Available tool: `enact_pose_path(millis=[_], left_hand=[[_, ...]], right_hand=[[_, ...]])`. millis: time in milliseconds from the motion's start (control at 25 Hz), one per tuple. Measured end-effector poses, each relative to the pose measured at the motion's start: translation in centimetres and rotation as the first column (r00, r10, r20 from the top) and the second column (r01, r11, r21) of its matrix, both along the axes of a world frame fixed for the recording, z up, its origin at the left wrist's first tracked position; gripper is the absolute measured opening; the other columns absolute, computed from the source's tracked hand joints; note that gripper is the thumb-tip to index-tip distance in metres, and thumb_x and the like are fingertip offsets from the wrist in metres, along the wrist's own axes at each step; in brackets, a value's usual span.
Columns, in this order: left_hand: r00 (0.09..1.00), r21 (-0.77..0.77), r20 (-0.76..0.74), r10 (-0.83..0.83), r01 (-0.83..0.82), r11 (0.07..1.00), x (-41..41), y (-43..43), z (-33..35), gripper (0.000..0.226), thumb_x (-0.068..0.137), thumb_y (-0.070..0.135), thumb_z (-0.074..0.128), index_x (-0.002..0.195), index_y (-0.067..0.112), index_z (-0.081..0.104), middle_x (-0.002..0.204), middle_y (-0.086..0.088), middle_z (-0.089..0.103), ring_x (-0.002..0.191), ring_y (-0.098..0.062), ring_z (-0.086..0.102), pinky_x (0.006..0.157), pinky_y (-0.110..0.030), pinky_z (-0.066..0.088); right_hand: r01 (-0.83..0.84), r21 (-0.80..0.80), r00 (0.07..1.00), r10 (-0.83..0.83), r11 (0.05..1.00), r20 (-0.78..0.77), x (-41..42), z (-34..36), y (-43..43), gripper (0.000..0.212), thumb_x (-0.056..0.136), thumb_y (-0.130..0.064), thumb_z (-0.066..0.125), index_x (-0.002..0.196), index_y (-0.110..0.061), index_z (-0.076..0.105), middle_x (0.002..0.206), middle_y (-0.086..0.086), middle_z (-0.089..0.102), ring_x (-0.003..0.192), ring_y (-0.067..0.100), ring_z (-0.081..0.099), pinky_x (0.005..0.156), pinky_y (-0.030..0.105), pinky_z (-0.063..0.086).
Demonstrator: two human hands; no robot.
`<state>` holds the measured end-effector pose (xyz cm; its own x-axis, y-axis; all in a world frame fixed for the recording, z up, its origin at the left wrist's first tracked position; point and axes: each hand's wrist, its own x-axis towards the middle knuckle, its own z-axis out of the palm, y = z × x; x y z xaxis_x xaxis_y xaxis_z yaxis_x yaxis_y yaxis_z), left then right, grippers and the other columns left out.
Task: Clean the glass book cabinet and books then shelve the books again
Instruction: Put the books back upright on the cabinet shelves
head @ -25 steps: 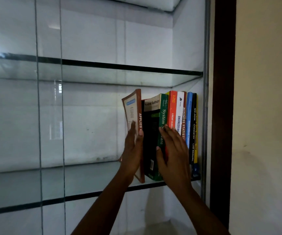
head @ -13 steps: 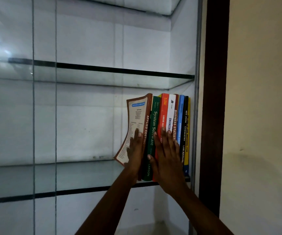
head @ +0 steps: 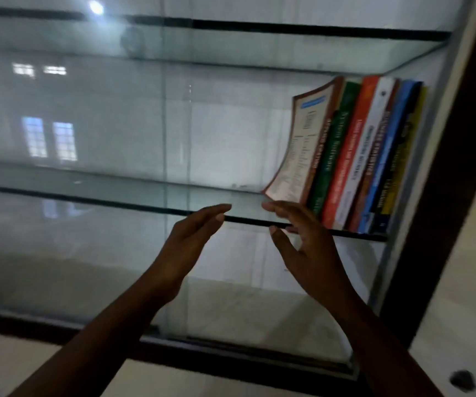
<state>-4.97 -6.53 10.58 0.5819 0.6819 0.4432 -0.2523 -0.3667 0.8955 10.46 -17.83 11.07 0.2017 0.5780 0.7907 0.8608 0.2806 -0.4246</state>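
A row of several books (head: 374, 156) stands upright at the right end of a glass shelf (head: 133, 203) inside the glass cabinet. The leftmost is a brown paperback (head: 302, 150) whose cover curls outward. Beside it come a green book (head: 332, 150), a red one and others. My left hand (head: 188, 245) hovers in front of the shelf edge with straight fingers, holding nothing. My right hand (head: 305, 242) is off the books too, fingers loosely spread just below the brown paperback's lower corner.
A second glass shelf (head: 288, 27) runs above. The sliding glass pane's edge (head: 163, 138) stands left of the hands. A dark wooden frame (head: 443, 224) bounds the cabinet on the right, with a cream wall beyond. A bottom track (head: 245, 348) runs along the cabinet's base.
Both hands have let go of the books and drawn back and down from the row. The camera has dropped and tilted, so the books now sit at upper right.
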Motion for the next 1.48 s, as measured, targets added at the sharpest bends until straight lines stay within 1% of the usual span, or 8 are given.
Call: enact_pose_path(millis=[120,240,440,520,720,880,1200,1480], left_hand=[[0.983,-0.018,-0.154,0.096,-0.100,0.995,-11.4,0.9,-4.1,0.045,0.077,0.054,0.063,0.118,0.034,0.063,0.123,0.018,0.061,0.118,0.002,0.052,0.097,-0.024,0.040],[0.910,-0.136,-0.283,0.303,-0.351,0.926,-24.9,1.6,-10.3,0.031,0.091,0.022,0.056,0.122,0.018,0.057,0.126,0.002,0.058,0.109,-0.006,0.054,0.082,-0.008,0.044],[0.692,-0.269,-0.430,0.580,-0.711,0.650,-48.1,-1.4,-19.8,0.025,0.078,0.048,0.069,0.093,0.028,0.069,0.105,-0.017,0.058,0.069,0.013,0.056,0.057,0.000,0.041],[0.561,-0.326,-0.513,0.650,-0.828,0.457,-56.8,-3.7,-22.5,0.014,0.094,0.013,0.052,0.097,0.016,0.065,0.112,-0.023,0.055,0.064,0.018,0.054,0.054,0.000,0.039],[0.302,-0.357,-0.659,0.689,-0.932,0.067,-72.1,-9.6,-28.1,0.030,0.097,0.012,0.046,0.124,0.003,0.055,0.115,-0.007,0.054,0.112,-0.020,0.050,0.082,-0.020,0.033],[0.187,-0.358,-0.749,0.635,-0.922,-0.151,-81.1,-9.3,-32.1,0.033,0.097,0.023,0.049,0.126,0.008,0.056,0.128,-0.008,0.056,0.123,-0.024,0.049,0.099,-0.035,0.037],[0.338,-0.424,-0.690,0.640,-0.905,0.021,-94.7,10.4,-29.9,0.028,0.098,0.024,0.045,0.125,0.020,0.051,0.124,-0.003,0.054,0.100,-0.006,0.052,0.066,-0.014,0.041],[0.351,-0.417,-0.588,0.729,-0.903,0.098,-106.7,28.0,-26.6,0.034,0.097,0.023,0.046,0.130,0.014,0.050,0.119,-0.004,0.056,0.102,-0.010,0.052,0.079,-0.022,0.041]], right_hand=[[-0.235,-0.215,0.968,0.208,0.948,-0.139,-6.7,-2.6,2.1,0.025,0.091,-0.027,0.054,0.114,-0.035,0.058,0.117,-0.022,0.053,0.109,-0.006,0.050,0.083,0.008,0.043],[-0.455,-0.382,0.888,0.377,0.804,-0.264,-17.0,-6.2,6.5,0.025,0.091,-0.023,0.057,0.112,-0.035,0.058,0.119,-0.018,0.054,0.106,-0.004,0.053,0.079,0.004,0.042],[-0.639,-0.545,0.769,0.447,0.543,-0.457,-36.8,-15.9,12.4,0.025,0.090,-0.019,0.059,0.108,-0.036,0.058,0.119,-0.011,0.060,0.100,0.004,0.059,0.076,0.005,0.041],[-0.657,-0.648,0.744,0.467,0.385,-0.478,-45.4,-19.8,14.2,0.028,0.091,-0.016,0.058,0.119,-0.022,0.058,0.122,-0.005,0.059,0.101,0.007,0.057,0.071,0.003,0.040],[-0.596,-0.802,0.702,0.500,0.025,-0.507,-60.1,-29.4,16.1,0.033,0.092,-0.006,0.055,0.124,-0.003,0.054,0.105,0.004,0.059,0.067,-0.021,0.053,0.061,0.003,0.039],[-0.504,-0.861,0.744,0.468,-0.074,-0.476,-66.6,-36.3,19.9,0.030,0.089,-0.003,0.057,0.119,-0.002,0.056,0.122,0.015,0.060,0.096,0.005,0.055,0.075,0.007,0.040],[-0.627,-0.779,0.669,0.520,0.011,-0.531,-85.0,-30.9,35.9,0.023,0.092,-0.013,0.054,0.115,-0.018,0.056,0.109,-0.005,0.060,0.097,0.001,0.058,0.080,0.013,0.042],[-0.833,-0.548,0.499,0.538,0.081,-0.679,-101.6,-21.9,50.7,0.023,0.092,-0.023,0.054,0.110,-0.036,0.055,0.115,-0.013,0.061,0.104,0.006,0.058,0.089,0.030,0.049]])
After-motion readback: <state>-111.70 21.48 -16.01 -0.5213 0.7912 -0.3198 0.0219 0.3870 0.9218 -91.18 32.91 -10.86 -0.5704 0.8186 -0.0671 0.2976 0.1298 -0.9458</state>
